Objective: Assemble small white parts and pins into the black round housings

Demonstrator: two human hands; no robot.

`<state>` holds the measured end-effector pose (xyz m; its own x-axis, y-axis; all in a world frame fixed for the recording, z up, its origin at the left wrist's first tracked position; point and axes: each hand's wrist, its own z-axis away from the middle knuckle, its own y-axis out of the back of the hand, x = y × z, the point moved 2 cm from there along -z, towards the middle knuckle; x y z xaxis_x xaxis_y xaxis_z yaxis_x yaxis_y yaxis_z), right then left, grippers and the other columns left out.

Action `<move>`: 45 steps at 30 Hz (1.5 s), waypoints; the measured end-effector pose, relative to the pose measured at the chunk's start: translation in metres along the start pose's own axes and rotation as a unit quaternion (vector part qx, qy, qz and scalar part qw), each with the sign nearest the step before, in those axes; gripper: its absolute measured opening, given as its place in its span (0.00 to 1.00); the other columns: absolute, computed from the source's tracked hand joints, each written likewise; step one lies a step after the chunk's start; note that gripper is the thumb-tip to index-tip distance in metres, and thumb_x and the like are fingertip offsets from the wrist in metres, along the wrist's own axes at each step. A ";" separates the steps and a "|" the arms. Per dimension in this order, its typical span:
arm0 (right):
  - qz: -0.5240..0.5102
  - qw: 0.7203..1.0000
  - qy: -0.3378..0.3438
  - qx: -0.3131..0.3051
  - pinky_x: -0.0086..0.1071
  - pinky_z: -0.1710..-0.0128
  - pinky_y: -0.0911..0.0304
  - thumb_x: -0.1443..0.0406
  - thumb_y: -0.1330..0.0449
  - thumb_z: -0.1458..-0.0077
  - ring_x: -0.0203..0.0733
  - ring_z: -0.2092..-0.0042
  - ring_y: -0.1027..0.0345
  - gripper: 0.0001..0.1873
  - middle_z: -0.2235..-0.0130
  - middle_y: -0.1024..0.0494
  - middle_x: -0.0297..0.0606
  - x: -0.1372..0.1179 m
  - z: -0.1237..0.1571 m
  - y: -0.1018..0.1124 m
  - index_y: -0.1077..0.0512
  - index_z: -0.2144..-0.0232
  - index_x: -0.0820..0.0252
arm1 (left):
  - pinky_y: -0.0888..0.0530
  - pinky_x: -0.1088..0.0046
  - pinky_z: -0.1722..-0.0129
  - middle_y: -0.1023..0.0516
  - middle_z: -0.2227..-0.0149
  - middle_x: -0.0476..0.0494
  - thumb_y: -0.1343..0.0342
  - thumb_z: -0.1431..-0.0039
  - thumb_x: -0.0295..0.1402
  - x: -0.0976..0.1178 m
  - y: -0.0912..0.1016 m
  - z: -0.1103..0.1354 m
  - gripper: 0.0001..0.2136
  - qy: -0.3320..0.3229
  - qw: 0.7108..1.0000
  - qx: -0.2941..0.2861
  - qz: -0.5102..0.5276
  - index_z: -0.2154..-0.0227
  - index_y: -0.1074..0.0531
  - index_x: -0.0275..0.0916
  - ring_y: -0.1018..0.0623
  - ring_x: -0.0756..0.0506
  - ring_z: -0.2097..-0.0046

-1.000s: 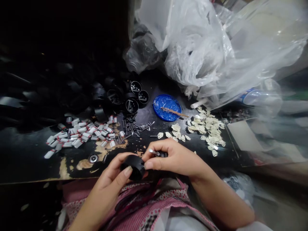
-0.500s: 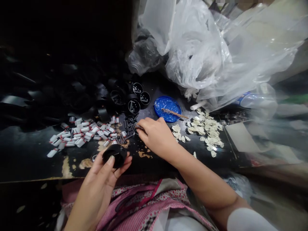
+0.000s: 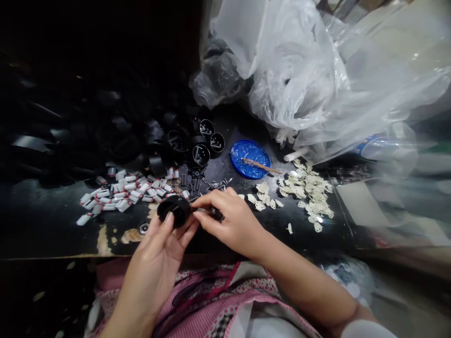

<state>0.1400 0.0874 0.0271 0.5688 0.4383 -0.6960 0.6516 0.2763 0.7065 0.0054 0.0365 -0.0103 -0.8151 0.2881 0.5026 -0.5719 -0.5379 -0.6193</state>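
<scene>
My left hand (image 3: 164, 246) grips a black round housing (image 3: 175, 210), its hollow side tilted up and the thumb on its rim. My right hand (image 3: 232, 218) is closed in a pinch at the housing's right side. Between its fingers is a slim dark metallic piece (image 3: 210, 211) whose kind I cannot make out. Small coil springs (image 3: 195, 184) and slim pointed metal pieces (image 3: 220, 184) lie just beyond the hands. To the left is a heap of white cylinders with red bands (image 3: 123, 192). A small metal ring (image 3: 143, 228) rests by my left wrist.
Several similar black housings (image 3: 200, 154) stand at the back left. A blue lid (image 3: 251, 157) holds clear grease and a brown stick (image 3: 262, 165). Flat cream-coloured tabs (image 3: 306, 190) are heaped to the right. Clear plastic bags (image 3: 296, 70) bulge over the back right.
My right hand has come back from the springs to the housing, the slim piece in its pinch. My left hand has lifted the housing slightly up and right. The view has shifted a little.
</scene>
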 end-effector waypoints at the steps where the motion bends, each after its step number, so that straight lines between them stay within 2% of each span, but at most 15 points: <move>1: -0.015 1.000 -0.006 0.009 0.31 0.60 0.47 0.69 0.41 0.43 0.34 0.62 0.31 0.06 0.63 0.22 0.33 -0.001 0.003 0.000 0.28 0.62 0.61 | 0.24 0.65 0.54 0.20 0.55 0.40 0.44 0.43 0.26 0.000 -0.002 0.000 0.08 0.005 1.000 0.006 0.009 0.61 0.24 0.37 0.20 0.44 0.56; 4: -0.078 0.996 -0.034 0.032 0.30 0.60 0.44 0.69 0.40 0.44 0.34 0.62 0.32 0.07 0.64 0.23 0.32 -0.002 0.007 -0.002 0.27 0.61 0.59 | 0.23 0.67 0.55 0.19 0.57 0.40 0.46 0.42 0.25 -0.002 -0.005 0.003 0.07 -0.002 0.999 0.027 0.022 0.64 0.23 0.36 0.19 0.45 0.58; 7: -0.110 0.990 -0.041 0.075 0.31 0.59 0.42 0.66 0.38 0.44 0.35 0.61 0.32 0.05 0.65 0.23 0.32 -0.001 0.008 -0.005 0.26 0.63 0.58 | 0.24 0.68 0.55 0.18 0.59 0.43 0.45 0.42 0.26 -0.006 -0.005 0.006 0.07 -0.023 0.999 0.017 0.020 0.65 0.23 0.38 0.19 0.46 0.60; 10: -0.061 0.990 -0.040 0.121 0.33 0.59 0.42 0.65 0.38 0.45 0.37 0.60 0.32 0.06 0.65 0.24 0.34 -0.001 0.008 -0.008 0.27 0.64 0.59 | 0.24 0.69 0.55 0.18 0.59 0.45 0.45 0.42 0.27 -0.008 -0.006 0.007 0.07 -0.043 0.999 -0.004 0.015 0.64 0.23 0.41 0.19 0.47 0.59; 13: -0.015 0.991 -0.017 0.133 0.34 0.60 0.44 0.65 0.39 0.44 0.37 0.63 0.32 0.03 0.66 0.23 0.33 -0.004 0.010 -0.006 0.28 0.66 0.60 | 0.24 0.68 0.54 0.19 0.57 0.46 0.43 0.42 0.30 -0.006 -0.006 0.005 0.07 -0.055 0.998 -0.017 -0.005 0.62 0.23 0.43 0.20 0.47 0.57; 18: -0.086 0.989 -0.001 0.120 0.32 0.60 0.42 0.67 0.40 0.44 0.35 0.64 0.31 0.02 0.67 0.23 0.33 -0.011 0.010 0.006 0.27 0.66 0.59 | 0.25 0.62 0.52 0.20 0.57 0.46 0.42 0.44 0.36 -0.003 -0.001 0.007 0.08 -0.018 0.997 -0.041 -0.065 0.61 0.23 0.45 0.22 0.42 0.54; 23: -0.090 0.992 0.002 0.093 0.32 0.60 0.43 0.66 0.39 0.44 0.34 0.65 0.31 0.02 0.67 0.22 0.32 -0.017 0.009 0.009 0.27 0.67 0.59 | 0.22 0.70 0.60 0.21 0.56 0.48 0.38 0.49 0.38 -0.006 0.006 0.010 0.09 -0.011 0.993 -0.015 -0.114 0.63 0.23 0.48 0.23 0.42 0.53; 28: -0.105 0.992 0.055 0.034 0.31 0.61 0.44 0.68 0.39 0.44 0.33 0.67 0.32 0.02 0.69 0.23 0.32 -0.020 0.010 0.014 0.28 0.68 0.61 | 0.22 0.73 0.63 0.22 0.58 0.47 0.38 0.49 0.38 -0.001 0.011 0.009 0.09 -0.017 0.991 -0.029 -0.131 0.63 0.22 0.48 0.23 0.44 0.57; 32: -0.240 0.968 -0.049 -0.049 0.27 0.65 0.39 0.66 0.37 0.46 0.32 0.68 0.32 0.05 0.70 0.26 0.30 -0.019 0.009 0.019 0.30 0.70 0.61 | 0.23 0.76 0.65 0.22 0.60 0.47 0.37 0.50 0.38 0.002 0.019 0.006 0.10 -0.005 0.983 -0.068 -0.171 0.64 0.22 0.47 0.23 0.46 0.61; 34: -0.258 0.960 -0.091 -0.058 0.26 0.67 0.39 0.65 0.37 0.47 0.32 0.68 0.32 0.05 0.70 0.26 0.29 -0.019 0.010 0.019 0.30 0.69 0.60 | 0.24 0.75 0.64 0.22 0.61 0.47 0.37 0.50 0.38 0.002 0.022 0.004 0.10 0.002 0.980 -0.085 -0.177 0.63 0.22 0.47 0.22 0.47 0.62; 36: -0.198 0.978 -0.068 -0.013 0.28 0.64 0.40 0.65 0.37 0.47 0.32 0.67 0.32 0.04 0.69 0.24 0.30 -0.020 0.012 0.018 0.29 0.69 0.60 | 0.24 0.76 0.64 0.22 0.61 0.48 0.37 0.50 0.38 0.000 0.023 0.003 0.10 -0.004 0.983 -0.078 -0.163 0.63 0.22 0.48 0.22 0.47 0.61; 38: -0.099 0.994 -0.001 0.042 0.31 0.61 0.43 0.67 0.38 0.44 0.33 0.64 0.31 0.02 0.67 0.23 0.32 -0.023 0.015 0.016 0.28 0.67 0.60 | 0.24 0.77 0.65 0.22 0.60 0.49 0.37 0.49 0.37 -0.001 0.024 0.002 0.09 -0.011 0.986 -0.070 -0.148 0.63 0.22 0.48 0.22 0.48 0.62; 40: -0.015 0.996 0.059 0.065 0.33 0.61 0.46 0.69 0.41 0.43 0.33 0.64 0.30 0.02 0.67 0.22 0.33 -0.026 0.018 0.014 0.28 0.67 0.61 | 0.24 0.78 0.64 0.22 0.59 0.49 0.39 0.47 0.36 -0.003 0.022 0.002 0.08 -0.019 0.987 -0.077 -0.141 0.63 0.22 0.48 0.23 0.49 0.61; 43: 0.068 0.992 0.094 0.039 0.35 0.63 0.49 0.70 0.43 0.43 0.34 0.65 0.29 0.04 0.67 0.21 0.34 -0.027 0.018 0.013 0.27 0.67 0.62 | 0.24 0.75 0.60 0.22 0.59 0.48 0.40 0.46 0.35 -0.004 0.020 0.002 0.09 -0.021 0.985 -0.093 -0.146 0.61 0.23 0.47 0.23 0.48 0.60; 45: 0.083 0.992 0.092 0.009 0.36 0.62 0.48 0.68 0.44 0.41 0.35 0.65 0.30 0.05 0.66 0.21 0.34 -0.027 0.017 0.015 0.27 0.66 0.61 | 0.24 0.75 0.62 0.21 0.59 0.48 0.40 0.46 0.35 -0.004 0.019 0.001 0.09 -0.020 0.986 -0.088 -0.144 0.62 0.23 0.46 0.22 0.48 0.61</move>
<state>0.1429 0.0654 0.0543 0.5694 0.6254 -0.5335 0.5665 0.1718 0.8060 -0.0021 0.0246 -0.0235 -0.6150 0.3747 0.6938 -0.7885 -0.2921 -0.5412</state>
